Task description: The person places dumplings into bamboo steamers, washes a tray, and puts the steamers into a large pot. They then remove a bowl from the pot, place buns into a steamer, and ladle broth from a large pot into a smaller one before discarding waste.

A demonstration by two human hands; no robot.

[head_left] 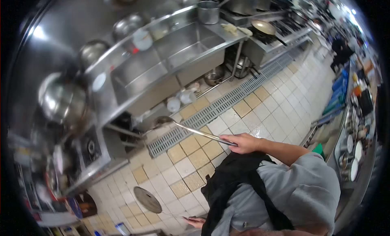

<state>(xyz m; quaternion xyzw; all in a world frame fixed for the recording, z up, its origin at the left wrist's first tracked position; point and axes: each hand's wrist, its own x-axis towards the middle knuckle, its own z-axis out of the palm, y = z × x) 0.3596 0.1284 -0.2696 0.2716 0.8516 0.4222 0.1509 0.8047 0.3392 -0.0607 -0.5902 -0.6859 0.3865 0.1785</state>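
Observation:
My right hand (pixel 240 143) is closed around the dark end of a long metal ladle (pixel 199 132). The ladle reaches left over the floor grate, with its round bowl close to the sink's lower edge. Low in the view, my left hand (pixel 196 222) is closed on the thin handle of a round, flat strainer (pixel 147 199). That strainer hangs over the floor tiles, its disc apart from the ladle. The apron hides much of my left arm.
A double steel sink (pixel 140 69) runs along the wall, with a floor grate (pixel 227 102) before it. Pots and a pan (pixel 263 27) stand on stoves beyond. A cluttered counter (pixel 343 134) lines the right side; a person in dark clothes (pixel 342 53) is far back.

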